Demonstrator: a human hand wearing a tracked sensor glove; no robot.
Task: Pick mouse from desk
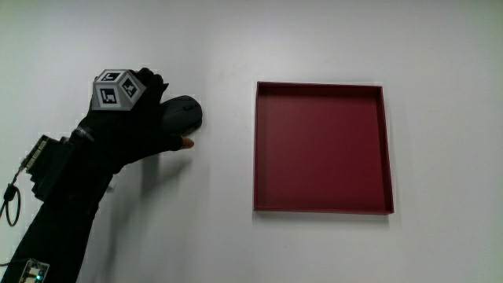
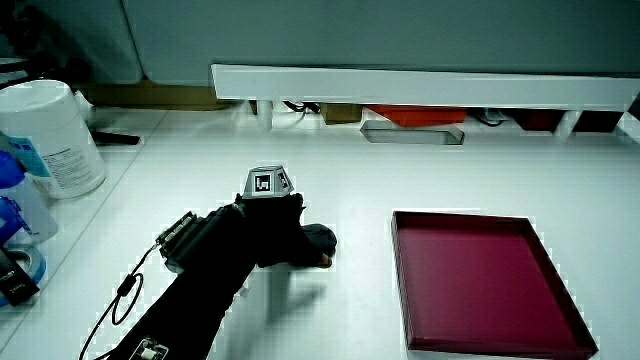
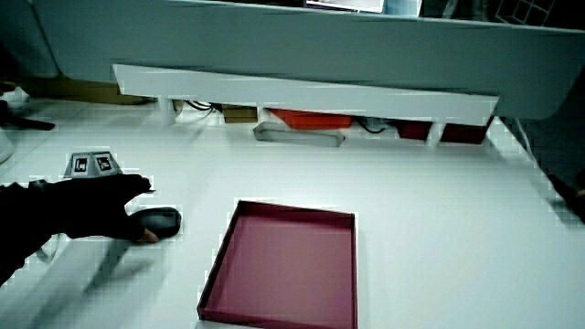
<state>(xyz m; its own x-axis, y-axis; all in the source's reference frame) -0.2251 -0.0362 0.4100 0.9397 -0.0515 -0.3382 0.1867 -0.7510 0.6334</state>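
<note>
My hand point(image 1: 134, 118) covers the mouse point(image 1: 182, 113) on the desk point(image 1: 220, 47) beside the red tray point(image 1: 321, 207), fingers point(image 1: 182, 142) closing around it. Grasping now; next I judge firm grip, then lift.

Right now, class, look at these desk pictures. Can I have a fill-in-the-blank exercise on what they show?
1. The hand in the black glove rests on the ____.
2. The mouse lies on the table beside the ____ tray.
3. The tray holds ____.
4. On the back of the glove sits a small patterned ____.

Missing words: mouse; red; nothing; cube
</note>
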